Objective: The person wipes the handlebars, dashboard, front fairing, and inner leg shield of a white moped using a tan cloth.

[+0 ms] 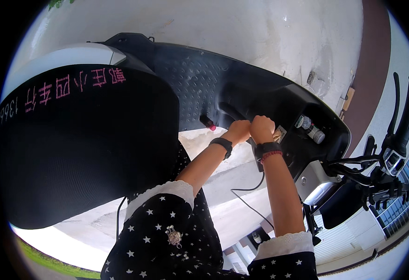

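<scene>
My left hand (239, 132) and my right hand (262, 129) are together over the front part of a black scooter, close to touching. Both are closed, with the backs of the hands hiding whatever lies in the fingers. A curved black piece (231, 111) reaches toward my left hand from behind. Just beside my right hand is a small beige piece (277, 135), too hidden to name. Below the hands a thin black cable (247, 189) loops down. A small black item with a red end (209, 123) lies on the footboard (185, 86), left of my left hand.
A black scooter seat (87, 144) with pink lettering fills the left. In the front compartment lie a clear bottle (302, 122) and a white-capped container (316, 135). To the right are a silver box (315, 181) and the handlebar grip (408, 112). Pale concrete floor (260, 32) lies beyond.
</scene>
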